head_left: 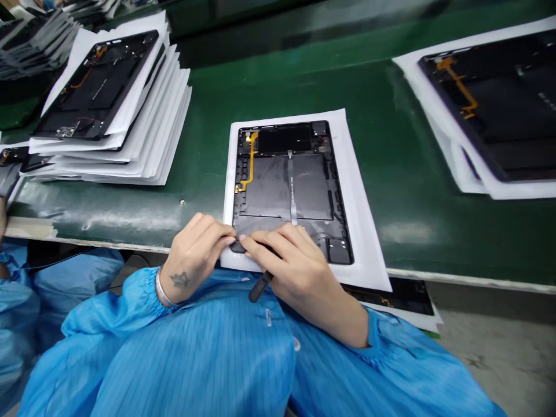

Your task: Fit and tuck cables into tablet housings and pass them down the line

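An opened tablet housing (264, 197) lies flat directly beyond the fingers, its near left corner right at the fingertips. Its dark battery (310, 191) fills the middle, a pale strip (291, 179) runs lengthwise over it, and a yellow flex cable (251, 159) bends down the side ahead of the left fingers. The left hand (191, 255) has its thumb and forefinger drawn together at that corner; whether they pinch a part or merely rest there cannot be told. The right hand (299, 260) lies over the near edge, forefinger reaching to the same corner, close to the left fingertips, the other fingers curled around a black tool (260, 286) whose end pokes out below the palm toward the body.

Under the housing, a white sheet (362, 237) spreads to the right of the fingers and over the edge of the green counter (208, 145). Well to the left and beyond the fingers rises a stack of sheets and housings (147, 139); far to the right, another housing (504, 104) sits on white paper. Below the counter edge, right of the right hand, a further dark panel (403, 295) shows.
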